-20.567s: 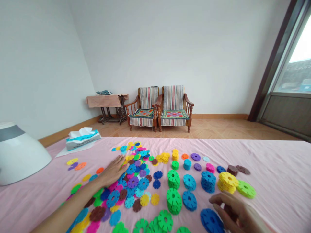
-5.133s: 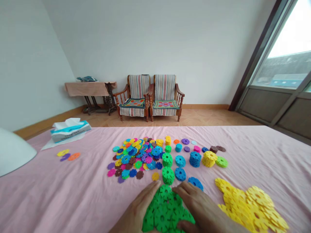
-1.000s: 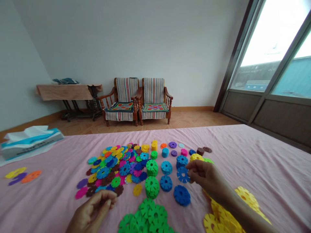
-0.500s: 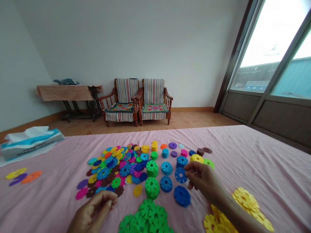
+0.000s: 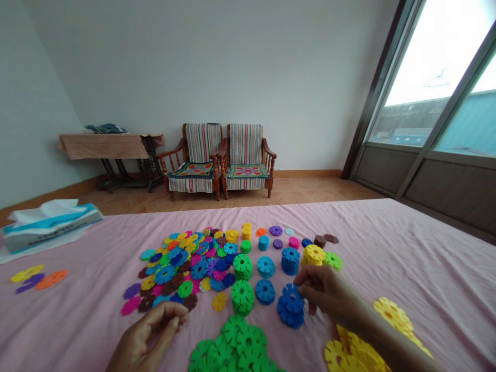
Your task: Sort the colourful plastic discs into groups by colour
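Observation:
My right hand (image 5: 323,292) pinches a blue snowflake disc (image 5: 291,297) by its right edge, just over a larger blue disc (image 5: 291,316) on the cloth. Whether the two touch, I cannot tell. Loosely curled, my left hand (image 5: 149,336) rests at the front left, thumb near forefinger, with nothing showing in it. A brown disc (image 5: 190,302) lies by its fingertips. Between my hands stand green stacks (image 5: 243,297) and blue discs (image 5: 265,291), with a heap of green discs (image 5: 232,349) in front. Beyond my left hand spreads a mixed pile of coloured discs (image 5: 186,268).
Yellow discs (image 5: 391,315) lie under and beside my right forearm. Small stacks, including a yellow one (image 5: 313,254), stand farther back. A tissue pack (image 5: 50,227) sits at the left on the pink cloth (image 5: 329,217). Two wooden armchairs (image 5: 248,155) stand beyond the table.
My right hand has moved toward me with the blue disc, from beside the taller blue stack to above the nearer blue disc. My left hand has stayed in place.

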